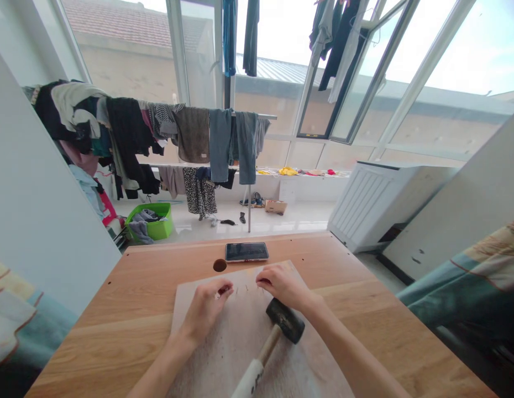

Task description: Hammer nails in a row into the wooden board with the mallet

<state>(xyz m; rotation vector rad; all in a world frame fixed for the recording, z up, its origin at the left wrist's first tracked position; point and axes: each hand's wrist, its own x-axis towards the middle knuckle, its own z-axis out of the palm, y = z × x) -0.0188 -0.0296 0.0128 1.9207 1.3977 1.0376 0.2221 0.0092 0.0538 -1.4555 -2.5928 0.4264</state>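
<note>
A pale wooden board (227, 348) lies on the table, and both of my hands are over its far part. My left hand (208, 304) is closed, thumb and fingers pressed together; what they hold, if anything, is too small to make out. My right hand (284, 286) is also closed in a pinch, its fingertips low over the board, and their contents are hidden. Between the hands, several thin nail-like pieces (246, 287) stand up from the board. A mallet with a black head (285, 320) and a wooden, white-gripped handle (257, 367) lies on the board below my right hand, unheld.
A phone (246, 251) lies beyond the board, beside a round hole (219, 265) in the wooden table (128, 298). Past the table's far edge are a laundry rack with clothes (193, 135), a green basin (161, 221) and a white cabinet-like unit (373, 199).
</note>
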